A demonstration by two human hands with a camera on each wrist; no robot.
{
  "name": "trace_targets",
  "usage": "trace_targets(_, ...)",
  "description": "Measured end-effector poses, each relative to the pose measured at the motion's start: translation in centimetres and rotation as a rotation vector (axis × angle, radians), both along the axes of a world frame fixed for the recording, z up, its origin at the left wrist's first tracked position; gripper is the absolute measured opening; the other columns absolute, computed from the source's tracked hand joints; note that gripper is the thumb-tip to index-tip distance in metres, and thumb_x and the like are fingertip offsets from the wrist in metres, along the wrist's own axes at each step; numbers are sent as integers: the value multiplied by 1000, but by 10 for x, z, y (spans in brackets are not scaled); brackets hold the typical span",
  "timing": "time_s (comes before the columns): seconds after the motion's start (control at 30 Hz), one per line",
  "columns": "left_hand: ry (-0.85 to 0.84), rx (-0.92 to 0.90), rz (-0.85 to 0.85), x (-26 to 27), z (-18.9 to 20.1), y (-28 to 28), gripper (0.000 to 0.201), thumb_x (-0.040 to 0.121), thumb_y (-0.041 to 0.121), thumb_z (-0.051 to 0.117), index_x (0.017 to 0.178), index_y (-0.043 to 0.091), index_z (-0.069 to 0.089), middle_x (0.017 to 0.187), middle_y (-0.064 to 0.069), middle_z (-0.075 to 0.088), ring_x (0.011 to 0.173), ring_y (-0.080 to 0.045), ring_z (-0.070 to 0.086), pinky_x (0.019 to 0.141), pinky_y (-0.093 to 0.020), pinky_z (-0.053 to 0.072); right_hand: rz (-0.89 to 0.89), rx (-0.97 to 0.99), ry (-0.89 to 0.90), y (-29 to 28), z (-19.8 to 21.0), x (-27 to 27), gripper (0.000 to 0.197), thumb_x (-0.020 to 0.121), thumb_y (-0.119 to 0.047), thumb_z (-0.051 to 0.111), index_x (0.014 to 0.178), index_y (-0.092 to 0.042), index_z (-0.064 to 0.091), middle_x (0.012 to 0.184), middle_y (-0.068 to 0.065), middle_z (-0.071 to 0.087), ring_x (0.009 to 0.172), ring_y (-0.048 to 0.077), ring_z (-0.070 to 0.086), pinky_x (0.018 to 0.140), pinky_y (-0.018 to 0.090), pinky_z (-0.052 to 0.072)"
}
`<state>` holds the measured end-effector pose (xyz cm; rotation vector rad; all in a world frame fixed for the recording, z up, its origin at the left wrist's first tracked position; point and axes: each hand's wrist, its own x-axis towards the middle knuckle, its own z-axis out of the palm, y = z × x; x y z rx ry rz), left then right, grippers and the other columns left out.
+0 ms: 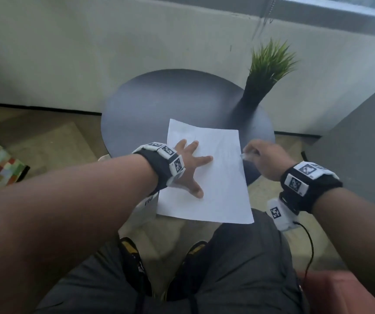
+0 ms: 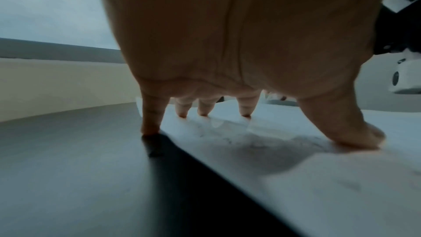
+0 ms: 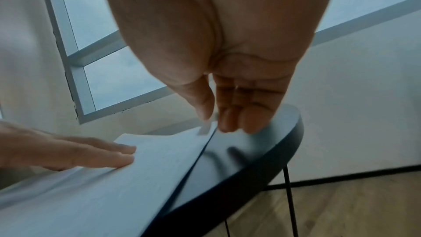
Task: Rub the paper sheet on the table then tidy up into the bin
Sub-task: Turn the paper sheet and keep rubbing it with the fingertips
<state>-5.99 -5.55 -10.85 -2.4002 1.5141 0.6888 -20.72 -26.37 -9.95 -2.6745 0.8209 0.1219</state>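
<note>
On the round dark table (image 1: 150,105), the white paper sheet (image 1: 213,186) is being pinned by the spread left hand (image 1: 189,168), its right edge being pinched by the nearer right hand (image 1: 261,159).

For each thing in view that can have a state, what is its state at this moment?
paper sheet: flat on the table, near end overhanging the edge.
left hand: fingers spread, pressing the sheet down.
right hand: pinching a small whitish object, perhaps an eraser, at the sheet's right edge.
table: round, dark, carrying the sheet and plant.
potted plant: upright.
</note>
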Motion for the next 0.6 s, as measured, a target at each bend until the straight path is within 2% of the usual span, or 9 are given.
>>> trace_targets(0.07,58,-76,75,7,0,9,99,77,75,66,158,49,16,171,-2,-10,156,-30,-12,122,-59,16,-12,-61,-10,-2,-4,0,25,94,-31,56,118,-24,59,111,6,59,103,26,54,87,33,42)
trace_targets(0.13,95,-201,192,15,1,18,89,85,67,65,159,41,22,171,-6,-7,156,-29,-9,125,-51,13,-39,-76,4,7,-8,0,30,92,-35,55,120,-27,57,117,7,54,111,27,51,97,37,42)
trace_targets(0.2,106,-330,380,22,3,26,86,91,57,65,161,32,21,169,-14,5,155,-31,7,122,-43,18,-7,-33,98,26,-14,-4,37,88,-42,57,121,-25,54,123,4,52,112,24,52,96,38,43)
trace_targets(0.27,155,-407,579,32,3,31,86,94,49,65,161,23,19,163,-17,22,150,-33,25,117,-41,27,20,-11,149,46,-18,-6,47,86,-46,58,127,-25,50,132,5,44,119,26,49,98,37,42)
trace_targets(0.33,350,-485,788,40,3,30,95,89,50,70,161,18,18,160,-16,33,140,-35,43,114,-43,38,6,20,136,62,-18,-5,53,86,-46,54,135,-28,45,139,8,36,125,31,45,103,39,40)
trace_targets(0.4,717,-695,1059,39,7,30,107,80,47,77,162,17,15,150,-19,47,107,-33,68,92,-47,57,0,35,147,72,-17,-3,54,87,-47,51,137,-30,41,137,10,35,123,35,46,102,42,41)
trace_targets(0.47,985,-846,1246,35,10,33,89,93,28,73,161,13,17,140,-21,52,76,-25,70,63,-35,61,7,23,160,80,-15,-1,53,88,-45,51,137,-30,40,137,13,33,120,37,48,101,43,42)
trace_targets(0.53,972,-808,1207,33,11,39,62,96,20,71,148,2,42,121,-20,64,66,-20,68,54,-29,57,13,33,166,84,-14,-1,52,89,-43,52,137,-28,40,138,14,31,119,38,50,100,42,42)
trace_targets(0.6,799,-743,1054,34,10,45,33,92,20,74,115,-3,69,102,-17,74,75,-26,74,69,-34,61,8,56,163,82,-12,2,57,89,-43,54,141,-27,37,140,14,31,119,35,50,100,40,42)
